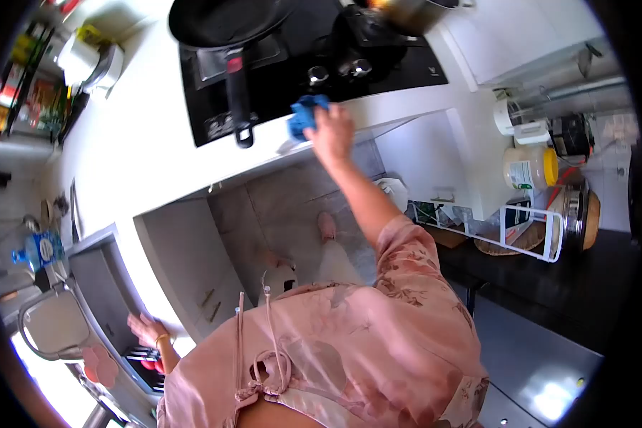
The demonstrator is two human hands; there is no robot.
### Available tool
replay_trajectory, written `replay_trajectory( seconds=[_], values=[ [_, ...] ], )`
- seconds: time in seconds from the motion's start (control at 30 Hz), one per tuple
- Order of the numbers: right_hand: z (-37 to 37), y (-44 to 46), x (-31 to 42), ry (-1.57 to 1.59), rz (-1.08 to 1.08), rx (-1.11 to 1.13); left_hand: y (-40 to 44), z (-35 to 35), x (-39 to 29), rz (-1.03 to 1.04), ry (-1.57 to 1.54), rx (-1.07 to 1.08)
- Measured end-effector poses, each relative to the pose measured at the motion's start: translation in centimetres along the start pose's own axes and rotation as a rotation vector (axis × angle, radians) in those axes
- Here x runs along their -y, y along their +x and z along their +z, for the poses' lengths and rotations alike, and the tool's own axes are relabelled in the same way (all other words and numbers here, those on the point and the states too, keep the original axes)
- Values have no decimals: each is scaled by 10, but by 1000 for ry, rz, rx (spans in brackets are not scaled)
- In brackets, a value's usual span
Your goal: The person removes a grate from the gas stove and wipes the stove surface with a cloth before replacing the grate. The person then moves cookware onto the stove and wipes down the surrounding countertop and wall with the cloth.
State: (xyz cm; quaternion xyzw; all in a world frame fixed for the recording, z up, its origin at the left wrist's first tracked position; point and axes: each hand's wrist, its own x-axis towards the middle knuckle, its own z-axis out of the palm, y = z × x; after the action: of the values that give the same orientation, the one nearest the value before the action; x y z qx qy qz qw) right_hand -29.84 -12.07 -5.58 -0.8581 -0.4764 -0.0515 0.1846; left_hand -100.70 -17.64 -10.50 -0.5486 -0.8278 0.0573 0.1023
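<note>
My right hand [333, 132] presses a crumpled blue cloth [307, 116] against the white countertop [278, 143], at the front edge of the black gas stove [278, 93]. Its fingers are closed on the cloth. Just left of it, the black handle of a frying pan [225, 21] sticks out over the stove's edge. Down at the left, my left hand [148, 329] holds nothing. Its fingers are apart, and it rests by the counter edge beside the sink [107, 278]. Several red and black handled items, partly hidden, lie just below that hand.
A pot [414, 14] stands on the far right burner. Below the counter is an open gap with a grey drawer or cabinet front [189, 260]. At the right are a yellow-lidded jar [528, 168] and a white wire rack [528, 232]. A blue-labelled bottle [43, 250] stands near the sink.
</note>
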Motion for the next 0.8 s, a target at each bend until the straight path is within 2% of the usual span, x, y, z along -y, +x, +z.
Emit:
replay_trajectory(
  seconds=[0.03,0.1,0.13,0.17,0.2,0.23,0.27,0.3,0.33,0.37,0.4,0.43,0.47,0.5,0.63,0.73,0.8],
  values=[
    [-5,9,-36,-56,112,-52,14,9,12,-169,253,-27],
    [-19,28,-103,-152,302,-115,31,-48,-20,-306,250,14],
    [-18,38,-138,-190,394,-175,47,-67,-37,-165,22,-43],
    [-27,44,-154,-207,533,-281,61,-62,-56,-60,-87,-90],
    [-29,50,-159,-148,664,-287,72,-56,-81,46,-201,-136],
    [-27,54,-162,-89,799,-294,60,-78,-141,155,-373,-228],
    [-2,57,-157,-210,735,-180,56,-75,-183,339,-517,-181],
    [6,44,-139,-94,420,-166,34,-77,-242,475,-795,-122],
    [57,37,-127,-152,244,-409,22,-46,-293,377,-1492,173],
    [48,26,-93,-55,172,-235,-15,-78,-351,64,-1819,581],
    [-25,20,-62,112,36,72,-42,-91,-397,448,-1552,560],
    [-25,9,-67,162,-122,-79,-69,-104,-442,831,-1253,414],
    [-28,12,-86,144,-90,-49,-97,-117,-488,1130,-1059,227],
    [-32,20,-107,124,-66,-20,-127,-164,-527,1492,-709,-92],
    [-54,63,-253,-147,393,-111,-181,-197,-633,1668,-532,-41],
    [-91,73,-355,-266,675,-48,-206,-210,-677,1770,-338,-17],
    [-121,49,-401,-295,800,1,-215,-210,-698,1803,-263,-22]
  ],
)
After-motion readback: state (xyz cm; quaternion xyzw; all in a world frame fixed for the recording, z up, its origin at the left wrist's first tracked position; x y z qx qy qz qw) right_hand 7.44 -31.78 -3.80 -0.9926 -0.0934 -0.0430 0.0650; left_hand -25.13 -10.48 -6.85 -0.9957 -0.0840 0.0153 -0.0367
